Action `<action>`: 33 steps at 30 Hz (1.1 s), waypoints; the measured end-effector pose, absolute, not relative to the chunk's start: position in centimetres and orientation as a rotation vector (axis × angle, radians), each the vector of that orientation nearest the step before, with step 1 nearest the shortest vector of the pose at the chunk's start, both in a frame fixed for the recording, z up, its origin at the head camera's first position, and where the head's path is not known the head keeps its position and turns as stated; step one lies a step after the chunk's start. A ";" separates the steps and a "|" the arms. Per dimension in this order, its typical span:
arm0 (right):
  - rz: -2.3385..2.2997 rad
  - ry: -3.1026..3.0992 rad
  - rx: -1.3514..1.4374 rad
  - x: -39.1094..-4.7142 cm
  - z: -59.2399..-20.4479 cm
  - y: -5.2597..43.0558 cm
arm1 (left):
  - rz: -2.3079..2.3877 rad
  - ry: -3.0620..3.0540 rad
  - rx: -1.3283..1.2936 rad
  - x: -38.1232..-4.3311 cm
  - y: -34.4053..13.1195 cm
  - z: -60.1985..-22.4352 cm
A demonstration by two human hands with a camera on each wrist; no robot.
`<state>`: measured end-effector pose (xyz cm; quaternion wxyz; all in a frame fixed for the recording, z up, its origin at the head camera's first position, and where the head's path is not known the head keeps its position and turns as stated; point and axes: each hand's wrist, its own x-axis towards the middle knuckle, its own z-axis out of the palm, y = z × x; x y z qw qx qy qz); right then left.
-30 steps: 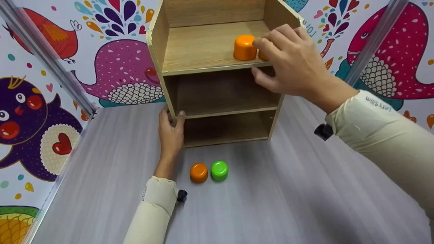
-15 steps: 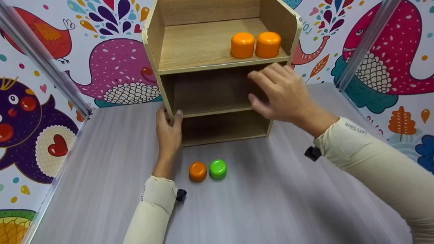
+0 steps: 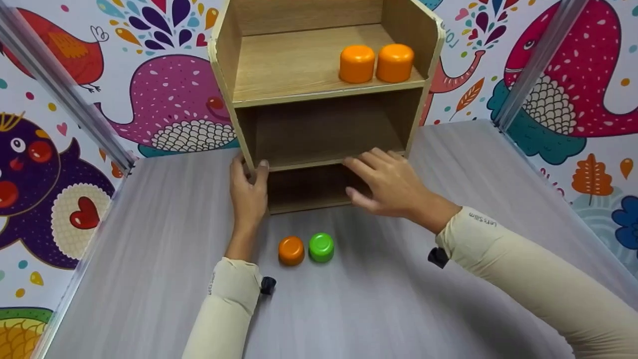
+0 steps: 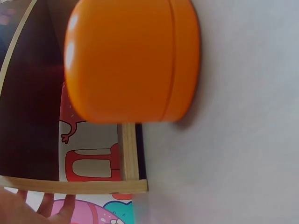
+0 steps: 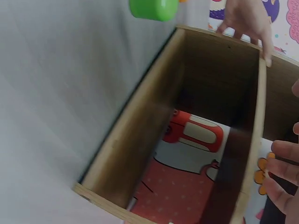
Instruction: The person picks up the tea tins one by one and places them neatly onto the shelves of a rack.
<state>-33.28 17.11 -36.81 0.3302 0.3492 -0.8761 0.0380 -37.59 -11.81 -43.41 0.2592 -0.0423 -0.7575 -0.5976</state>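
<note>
A small wooden shelf unit stands on the table. My left hand grips the front edge of its left side panel, thumb in front and fingers outside. My right hand holds nothing, its fingers loosely bent before the lower shelf board at the right. Two orange round-topped jars stand side by side on the top shelf, near its right end. On the table before the unit sit an orange jar and a green jar. That orange jar looms large in the left wrist view.
The grey table carries the unit. Cartoon-printed wall panels close in the left, back and right sides, with metal posts at the corners. The unit's side panels rise beside the top shelf.
My right hand has let go of the right-hand orange jar on the top shelf and come down and toward me to the lower shelf. My left hand keeps its grip on the panel.
</note>
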 end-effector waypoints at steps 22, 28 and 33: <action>0.101 -2.438 0.992 -32.7 -43.0 16.1 | -1.675 -2.045 -0.111 -35.5 -10.9 -40.6; 0.103 -2.423 1.011 -32.6 -44.4 15.8 | -1.656 -2.056 -0.112 -36.8 -11.3 -42.1; 0.083 -2.426 1.054 -32.4 -45.7 15.4 | -1.636 -2.045 -0.131 -37.6 -11.7 -43.3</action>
